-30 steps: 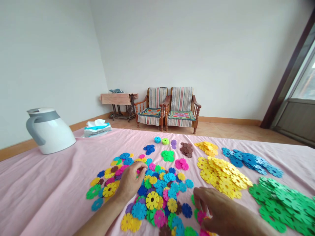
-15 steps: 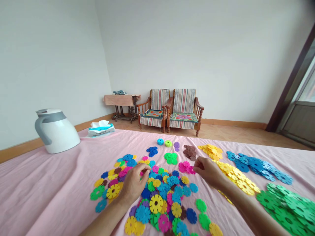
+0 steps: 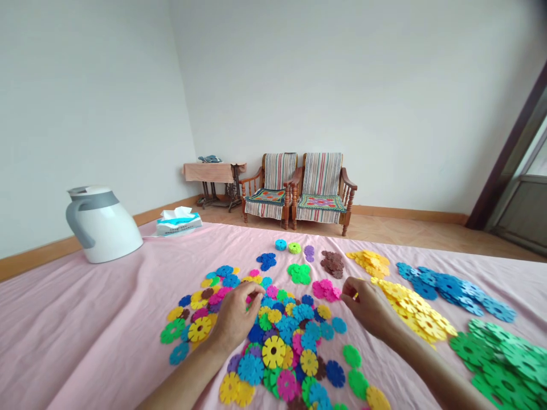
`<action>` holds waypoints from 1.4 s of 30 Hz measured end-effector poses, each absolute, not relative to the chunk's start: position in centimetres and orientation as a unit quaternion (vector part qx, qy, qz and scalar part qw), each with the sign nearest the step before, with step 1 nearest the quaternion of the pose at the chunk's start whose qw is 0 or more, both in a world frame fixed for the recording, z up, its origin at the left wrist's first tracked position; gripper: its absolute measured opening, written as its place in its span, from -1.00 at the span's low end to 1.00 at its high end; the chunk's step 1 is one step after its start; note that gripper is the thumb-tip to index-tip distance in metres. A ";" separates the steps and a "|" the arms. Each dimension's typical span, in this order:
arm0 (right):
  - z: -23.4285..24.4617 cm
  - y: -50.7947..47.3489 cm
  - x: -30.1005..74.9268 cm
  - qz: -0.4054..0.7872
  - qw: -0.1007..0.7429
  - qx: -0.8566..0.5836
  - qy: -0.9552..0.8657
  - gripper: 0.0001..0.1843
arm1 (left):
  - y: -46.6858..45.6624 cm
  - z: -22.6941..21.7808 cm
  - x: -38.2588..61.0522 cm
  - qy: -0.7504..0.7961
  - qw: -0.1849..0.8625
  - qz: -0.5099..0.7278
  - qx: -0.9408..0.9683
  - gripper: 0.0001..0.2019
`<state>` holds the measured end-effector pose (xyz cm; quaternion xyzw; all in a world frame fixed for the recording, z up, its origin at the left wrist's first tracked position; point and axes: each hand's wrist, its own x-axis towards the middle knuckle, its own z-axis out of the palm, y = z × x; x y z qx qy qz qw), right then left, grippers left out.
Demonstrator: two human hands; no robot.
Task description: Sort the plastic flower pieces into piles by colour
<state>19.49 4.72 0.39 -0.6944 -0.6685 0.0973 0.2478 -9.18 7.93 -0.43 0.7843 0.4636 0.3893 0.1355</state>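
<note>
Two chairs [image 3: 322, 183] stand mid-frame, a jug [image 3: 113, 233] left. Right hand [image 3: 368, 306] partly hides yellow discs [image 3: 416, 313]; left hand [image 3: 236, 314], mixed discs [image 3: 273, 350]. Fingers are curled inward; whether gripping, I cannot tell.

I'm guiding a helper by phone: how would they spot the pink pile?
Over the cloth, find the right hand. Just left of it, nearer the camera than the brown pile, lies the pink pile. Unlike the mixed heap, it is all pink.

Two hands [image 3: 235, 315], two armchairs [image 3: 322, 176], one jug [image 3: 113, 230] and one tissue box [image 3: 178, 225] are being seen. Two yellow piles [image 3: 414, 310], one brown pile [image 3: 332, 263] and one pink pile [image 3: 326, 290] are being counted.
</note>
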 end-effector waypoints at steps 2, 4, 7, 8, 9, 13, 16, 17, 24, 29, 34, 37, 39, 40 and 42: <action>1.2 2.9 19.4 0.120 0.226 -0.677 -0.690 -0.87 | 7.9 -0.5 -9.2 0.463 0.137 0.389 0.784 -0.85; 2.1 0.8 19.3 0.165 0.183 -0.656 -0.713 -0.90 | 7.9 -0.5 -9.2 0.463 0.139 0.389 0.784 -0.85; 3.7 -2.1 19.2 0.245 0.107 -0.616 -0.741 -0.90 | 7.9 -0.6 -9.2 0.466 0.141 0.388 0.782 -0.86; 4.1 -2.9 19.2 0.263 0.088 -0.606 -0.745 -0.84 | 7.9 -0.6 -9.3 0.467 0.143 0.388 0.781 -0.86; 4.5 -3.6 19.0 0.279 0.072 -0.598 -0.748 -0.78 | 7.9 -0.6 -9.3 0.467 0.144 0.389 0.781 -0.86; 5.0 -5.1 18.1 0.304 0.051 -0.574 -0.758 -0.71 | 8.1 -0.7 -9.3 0.467 0.146 0.386 0.782 -0.85; 4.9 -5.3 17.3 0.281 0.051 -0.574 -0.767 -0.75 | 8.1 -0.8 -9.4 0.470 0.143 0.382 0.782 -0.86; 4.9 -5.3 17.2 0.273 0.049 -0.575 -0.770 -0.75 | 8.2 -0.8 -9.4 0.471 0.142 0.381 0.783 -0.86; 4.7 -5.1 16.8 0.256 0.026 -0.569 -0.781 -0.71 | 8.4 -0.9 -9.4 0.469 0.142 0.379 0.785 -0.85; 5.0 -5.1 16.6 0.264 0.042 -0.566 -0.780 -0.70 | 8.2 -0.7 -9.3 0.469 0.140 0.376 0.787 -0.85; 5.2 -5.2 17.2 0.300 0.053 -0.577 -0.758 -0.82 | 8.1 -0.6 -9.3 0.473 0.139 0.376 0.785 -0.85; 4.9 -3.8 18.0 0.316 0.115 -0.577 -0.744 -0.88 | 8.0 -0.7 -9.2 0.471 0.141 0.376 0.785 -0.85; 4.4 -1.9 18.6 0.290 0.202 -0.585 -0.730 -0.94 | 7.9 -0.6 -9.2 0.471 0.141 0.376 0.786 -0.85; 4.0 -0.8 18.9 0.270 0.245 -0.595 -0.716 -0.96 | 7.9 -0.6 -9.2 0.471 0.141 0.375 0.786 -0.85; 2.9 1.7 19.3 0.234 0.306 -0.624 -0.680 -0.95 | 7.9 -0.5 -9.1 0.472 0.141 0.375 0.785 -0.85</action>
